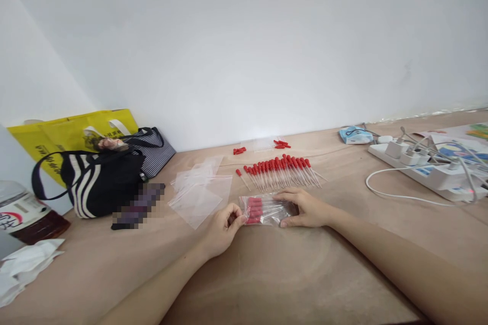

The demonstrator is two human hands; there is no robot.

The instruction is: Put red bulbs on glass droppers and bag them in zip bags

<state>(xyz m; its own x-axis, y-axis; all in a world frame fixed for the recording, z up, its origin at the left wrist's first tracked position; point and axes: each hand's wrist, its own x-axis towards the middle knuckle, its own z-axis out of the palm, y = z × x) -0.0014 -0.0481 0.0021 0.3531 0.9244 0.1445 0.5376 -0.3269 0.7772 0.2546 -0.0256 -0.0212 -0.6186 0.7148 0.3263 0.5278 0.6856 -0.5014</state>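
A clear zip bag point(275, 217) lies in front of me with several red-bulbed droppers point(254, 209) inside, their bulbs toward the left. My left hand point(225, 227) pinches the bag's left end between thumb and fingers. At the right end, my right hand point(305, 208) grips the bag, thumb below and fingers above. Just behind the bag, a row of loose droppers point(280, 168) with red bulbs and clear stems lies on the table. Flat clear bags point(200, 195) are spread in a loose pile to the left of the row.
Loose red bulbs point(282, 144) and clear tubes point(263, 145) lie near the wall. On the right sit a blue mask pack point(356, 135) and a power strip point(423, 170) with cables. At left are a black bag point(107, 183), a yellow bag point(49, 137), a bottle point(26, 213) and tissues point(28, 266).
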